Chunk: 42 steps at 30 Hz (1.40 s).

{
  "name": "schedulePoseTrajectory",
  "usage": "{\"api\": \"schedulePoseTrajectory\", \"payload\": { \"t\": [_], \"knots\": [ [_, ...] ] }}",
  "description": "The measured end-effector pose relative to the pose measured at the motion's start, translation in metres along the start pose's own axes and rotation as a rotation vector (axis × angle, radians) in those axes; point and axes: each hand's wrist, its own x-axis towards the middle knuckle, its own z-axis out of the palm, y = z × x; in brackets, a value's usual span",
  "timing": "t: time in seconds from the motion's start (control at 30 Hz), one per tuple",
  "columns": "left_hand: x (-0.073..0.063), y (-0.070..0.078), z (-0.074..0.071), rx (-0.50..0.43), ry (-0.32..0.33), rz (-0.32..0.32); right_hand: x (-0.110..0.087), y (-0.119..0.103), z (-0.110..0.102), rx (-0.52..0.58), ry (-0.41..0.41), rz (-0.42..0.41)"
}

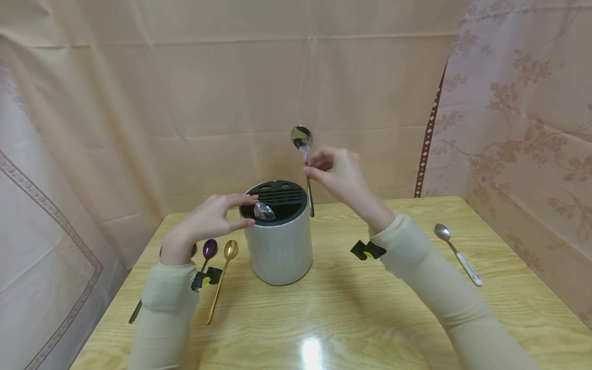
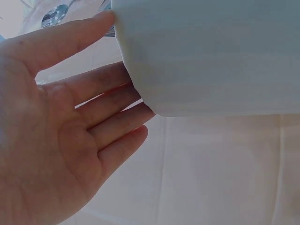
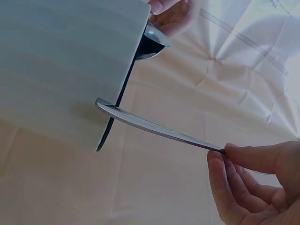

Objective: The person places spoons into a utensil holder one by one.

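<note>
My right hand [image 1: 342, 174] pinches a silver spoon [image 1: 302, 136] by its handle, between thumb and fingertips. The spoon stands nearly upright, bowl up, close to the right side of a white cylindrical utensil holder [image 1: 279, 254] with a black slotted top. In the right wrist view, the end of the spoon handle [image 3: 159, 131] overlaps the holder's rim. Another silver spoon [image 1: 264, 211] stands in the holder's front opening, its bowl showing above the rim. My left hand [image 1: 208, 218] rests at the holder's left rim, its fingers [image 2: 108, 98] extended along the white wall.
Left of the holder lie a gold spoon [image 1: 230, 250], a purple spoon [image 1: 210, 249] and a dark-handled utensil [image 1: 135, 312] partly behind the left arm. A silver spoon with a white patterned handle [image 1: 467, 267] lies at the right of the wooden table [image 1: 370, 318]. Curtains hang behind.
</note>
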Motion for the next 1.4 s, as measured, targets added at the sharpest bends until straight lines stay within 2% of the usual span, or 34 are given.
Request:
{"api": "schedulePoseTrajectory", "payload": {
  "t": [0.4,0.73,1.4],
  "knots": [
    [0.000,0.005,0.000,0.004,0.001,-0.009,0.005,-0.012,-0.001,0.045,0.018,-0.039],
    [-0.001,0.004,0.000,0.006,0.007,0.002,0.007,-0.018,0.005,0.068,0.030,-0.048],
    [0.000,0.002,-0.001,-0.003,-0.004,-0.009,0.008,-0.015,0.018,-0.001,0.017,-0.054]
  ]
}}
